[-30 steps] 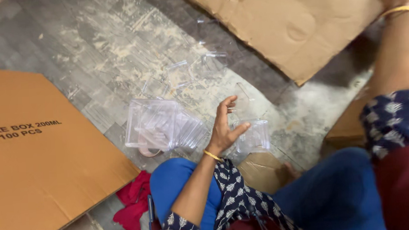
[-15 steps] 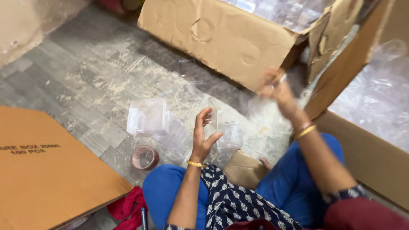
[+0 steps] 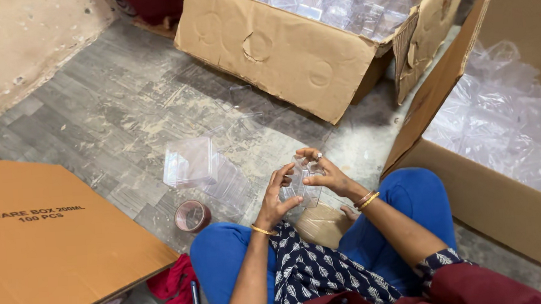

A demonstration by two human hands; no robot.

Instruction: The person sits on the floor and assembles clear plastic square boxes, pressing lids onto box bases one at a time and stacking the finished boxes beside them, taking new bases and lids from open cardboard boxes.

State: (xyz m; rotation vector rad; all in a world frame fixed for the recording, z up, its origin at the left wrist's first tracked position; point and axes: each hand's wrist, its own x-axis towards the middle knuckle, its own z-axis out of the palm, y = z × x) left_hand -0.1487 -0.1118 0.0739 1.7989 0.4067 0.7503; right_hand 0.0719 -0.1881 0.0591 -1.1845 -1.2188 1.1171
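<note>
Fingers (image 3: 308,153) of the right hand (image 3: 325,173) curl closed over the top of a clear plastic box (image 3: 302,182), while the left hand (image 3: 277,195) cups its near side with fingers half bent; the box sits between both hands, above the lap. Just left lies a stack of clear containers (image 3: 206,171) on the floor, with what looks like a brown tape roll (image 3: 192,215) beside it; open cardboard cartons (image 3: 289,50) of clear plastic stand beyond.
</note>
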